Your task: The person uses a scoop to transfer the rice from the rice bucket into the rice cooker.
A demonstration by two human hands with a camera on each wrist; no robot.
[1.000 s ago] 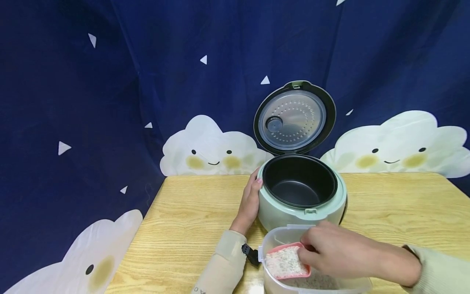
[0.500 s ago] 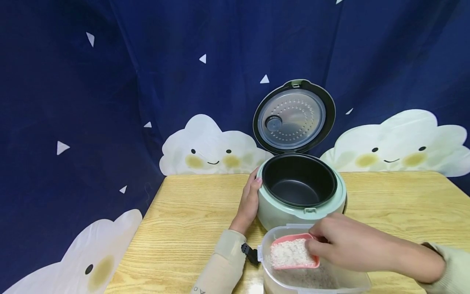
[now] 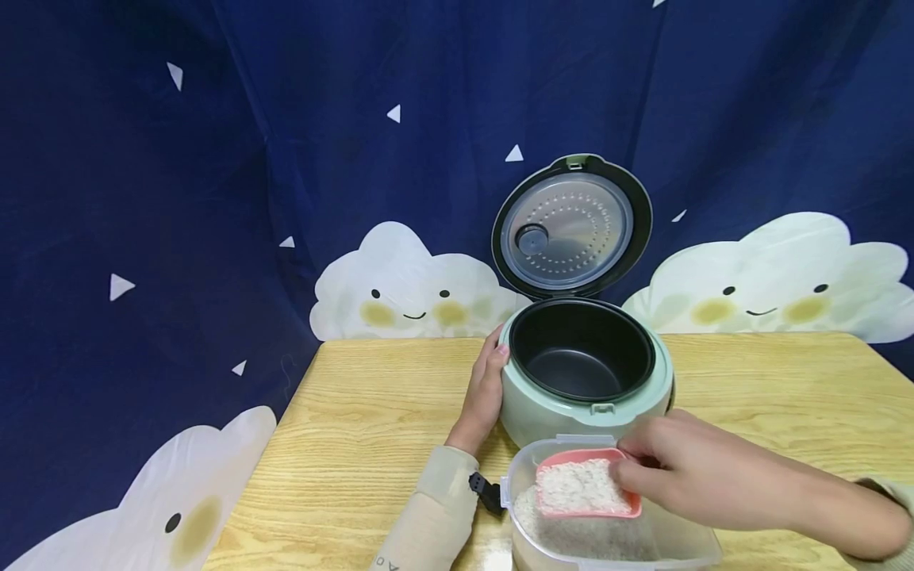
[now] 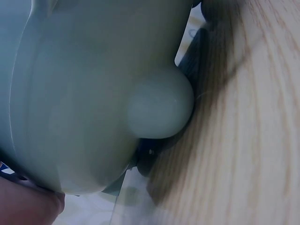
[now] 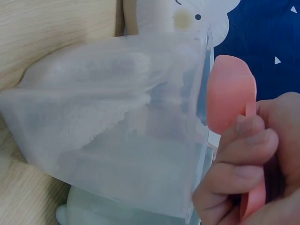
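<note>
My right hand (image 3: 703,476) pinches the handle of a pink scoop (image 3: 589,454) heaped with white rice (image 3: 581,485). In the head view the scoop overlaps a translucent plastic bin (image 3: 685,539) with more rice at its bottom. The right wrist view shows the scoop's pink underside (image 5: 229,93) near the bin's rim, fingers curled round the handle. My left hand (image 3: 484,396) rests against the left side of a pale green rice cooker (image 3: 550,424), thumb near the top rim. The cooker's black inner pot (image 3: 578,369) is bare inside.
The cooker's lid (image 3: 571,230) stands raised at the back. A dark blue curtain (image 3: 428,159) with clouds hangs behind the wooden table (image 3: 343,444). A black strap piece (image 3: 488,493) sits at my left wrist, beside the bin's latch.
My right hand has drawn the rice-filled scoop up and to the right from the rice in the bin. My left hand stays on the cooker.
</note>
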